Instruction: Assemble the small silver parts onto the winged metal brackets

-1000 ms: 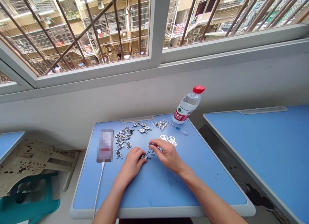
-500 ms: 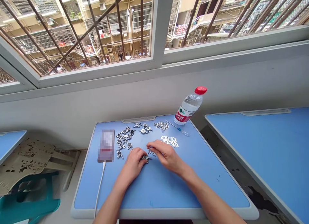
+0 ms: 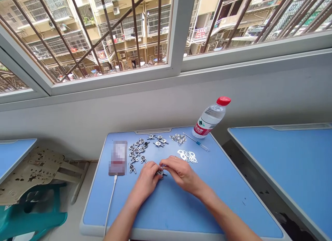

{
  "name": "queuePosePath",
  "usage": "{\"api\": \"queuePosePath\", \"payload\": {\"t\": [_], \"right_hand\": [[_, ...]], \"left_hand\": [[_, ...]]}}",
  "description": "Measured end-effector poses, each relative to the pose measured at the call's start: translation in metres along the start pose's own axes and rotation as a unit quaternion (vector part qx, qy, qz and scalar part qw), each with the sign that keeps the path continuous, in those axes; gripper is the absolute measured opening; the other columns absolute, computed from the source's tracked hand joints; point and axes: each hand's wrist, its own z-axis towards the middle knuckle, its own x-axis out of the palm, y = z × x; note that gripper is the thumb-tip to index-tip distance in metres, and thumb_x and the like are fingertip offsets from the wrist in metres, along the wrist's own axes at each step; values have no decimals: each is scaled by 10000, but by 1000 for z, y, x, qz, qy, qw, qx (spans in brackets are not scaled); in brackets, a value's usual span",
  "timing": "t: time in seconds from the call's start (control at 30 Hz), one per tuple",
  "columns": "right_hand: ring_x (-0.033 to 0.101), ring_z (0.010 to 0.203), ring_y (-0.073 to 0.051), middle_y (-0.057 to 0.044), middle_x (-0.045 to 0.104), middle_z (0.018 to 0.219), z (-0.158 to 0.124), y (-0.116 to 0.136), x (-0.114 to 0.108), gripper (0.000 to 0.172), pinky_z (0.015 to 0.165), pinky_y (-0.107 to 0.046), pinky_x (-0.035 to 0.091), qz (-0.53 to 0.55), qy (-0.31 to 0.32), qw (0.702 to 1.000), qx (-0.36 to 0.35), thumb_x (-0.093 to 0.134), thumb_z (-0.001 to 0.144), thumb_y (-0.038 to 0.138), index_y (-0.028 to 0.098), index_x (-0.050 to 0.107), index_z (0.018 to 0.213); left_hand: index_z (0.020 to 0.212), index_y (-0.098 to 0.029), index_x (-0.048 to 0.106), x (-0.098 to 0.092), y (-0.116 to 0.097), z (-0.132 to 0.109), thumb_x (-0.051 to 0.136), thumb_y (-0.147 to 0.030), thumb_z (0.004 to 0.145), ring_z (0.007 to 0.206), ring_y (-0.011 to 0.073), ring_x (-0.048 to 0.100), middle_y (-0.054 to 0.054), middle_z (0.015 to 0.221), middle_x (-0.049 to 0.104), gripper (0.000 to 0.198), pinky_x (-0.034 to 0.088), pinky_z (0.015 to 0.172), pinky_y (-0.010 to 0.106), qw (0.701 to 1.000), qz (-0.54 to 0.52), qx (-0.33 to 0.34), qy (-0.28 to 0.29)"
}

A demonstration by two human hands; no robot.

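My left hand [image 3: 148,177] is closed around a small metal fitting [image 3: 161,173] with thin side stems, keeping it near the table surface. The fingertips of my right hand [image 3: 179,171] are pinched together directly over that fitting, close to my left fingertips. Whatever sits in the right pinch is too small and covered to name. Beyond the left hand lie several similar metal fittings [image 3: 137,150] in a loose cluster, with a few more fittings [image 3: 160,140] farther back. Flat silvery plates with holes [image 3: 187,156] rest just past the right hand.
A pile of small metal rings [image 3: 178,139] and a thin clear-handled tool [image 3: 197,143] lie at the back. A water bottle [image 3: 209,120] stands at the far right corner. At left, a phone [image 3: 118,158] has a white cable [image 3: 110,203] running to the front edge.
The view has shifted, so the table appears slightly farther right and lower. My right fingertips have come closer over the fitting. Small pieces visible beside the right hand before are now hidden.
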Motion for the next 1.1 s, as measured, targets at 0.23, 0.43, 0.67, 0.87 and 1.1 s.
{"api": "queuePosePath", "payload": {"t": [0.23,0.43,0.67,0.87,1.1], "right_hand": [[545,561,-151,-7,613,663,-6,1,11,192,538,-270,443,-33,-70,997,6,434,948,109,227,576,895],[577,560,-152,-9,630,666,-6,3,11,198,538,-267,460,-32,-99,995,4,433,941,106,231,577,889],[636,620,-150,-17,689,734,-9,0,13,190,585,-255,495,-22,-109,994,19,462,940,132,223,617,879],[683,647,-159,-24,729,788,-19,-9,10,100,610,-236,560,77,-155,981,88,564,916,231,218,663,920],[612,537,-138,-51,726,813,-19,-14,0,150,540,-257,562,138,-293,929,178,598,901,322,198,672,940]], "left_hand": [[931,-208,620,1,-1,-1,588,-47,856,946,210,581,34,949,628,180,464,870,344,1000,4,-5,-12],[919,-196,626,2,-2,-2,614,-40,841,945,209,589,37,943,636,175,474,861,336,1000,12,-8,-20],[948,-191,647,1,-1,-3,635,-59,846,976,207,592,42,963,641,168,475,887,329,999,25,3,-22],[958,-204,678,0,-3,-3,645,-113,862,967,203,601,40,969,657,136,473,874,319,999,37,16,-31],[939,-206,679,-26,-7,8,647,-145,855,960,210,580,41,954,670,108,448,867,330,993,44,-12,-113]]}}
